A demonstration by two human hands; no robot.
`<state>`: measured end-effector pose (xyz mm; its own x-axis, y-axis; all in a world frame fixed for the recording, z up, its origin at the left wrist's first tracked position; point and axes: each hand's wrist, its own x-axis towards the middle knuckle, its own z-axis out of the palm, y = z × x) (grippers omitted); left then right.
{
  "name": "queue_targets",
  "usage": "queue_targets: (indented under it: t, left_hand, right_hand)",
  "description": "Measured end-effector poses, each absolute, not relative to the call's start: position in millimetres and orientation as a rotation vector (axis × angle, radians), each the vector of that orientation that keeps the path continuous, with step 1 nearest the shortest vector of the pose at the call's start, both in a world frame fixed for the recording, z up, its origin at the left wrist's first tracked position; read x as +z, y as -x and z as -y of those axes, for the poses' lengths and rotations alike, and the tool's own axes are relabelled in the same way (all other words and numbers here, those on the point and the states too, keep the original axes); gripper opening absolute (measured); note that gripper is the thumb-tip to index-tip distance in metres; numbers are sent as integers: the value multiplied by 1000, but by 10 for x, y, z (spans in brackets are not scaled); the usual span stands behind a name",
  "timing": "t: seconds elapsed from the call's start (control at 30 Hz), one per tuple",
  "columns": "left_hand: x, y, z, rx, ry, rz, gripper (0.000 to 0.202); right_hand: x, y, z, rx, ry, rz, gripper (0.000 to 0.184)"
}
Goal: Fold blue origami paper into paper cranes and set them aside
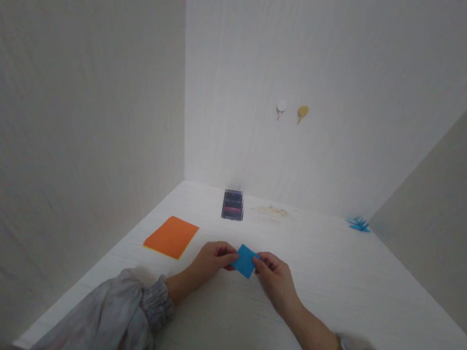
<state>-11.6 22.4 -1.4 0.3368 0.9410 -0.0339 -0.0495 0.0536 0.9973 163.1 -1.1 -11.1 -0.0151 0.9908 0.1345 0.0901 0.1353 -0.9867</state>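
Observation:
A small blue square of origami paper [244, 261], tilted like a diamond, is held between both hands above the white table. My left hand [214, 260], with a ring on one finger, pinches its left corner between thumb and fingers. At the opposite edge, my right hand [275, 275] grips the paper with the thumb on top. The fingers beneath the paper are partly hidden. Left of my left hand lies a stack of orange paper sheets [171, 237] with a yellow lower edge.
A dark pixelated object [233, 205] stands near the back wall. Several folded blue paper pieces [359, 224] sit in the far right corner. A white hook [281, 106] and a yellow hook [302, 112] are on the back wall. Walls enclose the white table [314, 251] on both sides.

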Motion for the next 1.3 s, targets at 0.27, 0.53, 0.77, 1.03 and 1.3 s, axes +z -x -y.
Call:
queue_targets:
  t: [0.27, 0.53, 0.77, 1.03, 1.3]
  left_hand:
    - [-14, 136, -209, 956, -1285, -840, 31]
    - [-83, 143, -248, 983, -1267, -896, 29]
    - [-114, 137, -222, 887, -1349, -917, 29]
    - [-107, 131, -188, 860, -1383, -839, 27]
    - [-111, 144, -202, 899, -1420, -917, 22]
  right_hand:
    - [-181, -1645, 21, 1188, 1144, 1401, 19]
    - [-128, -1637, 26, 974, 1158, 1449, 29]
    - [-124, -1656, 41, 827, 1223, 1582, 26]
    - [-47, -1661, 47, 604, 1078, 1710, 13]
    - [-87, -1656, 46, 628, 1095, 1730, 15]
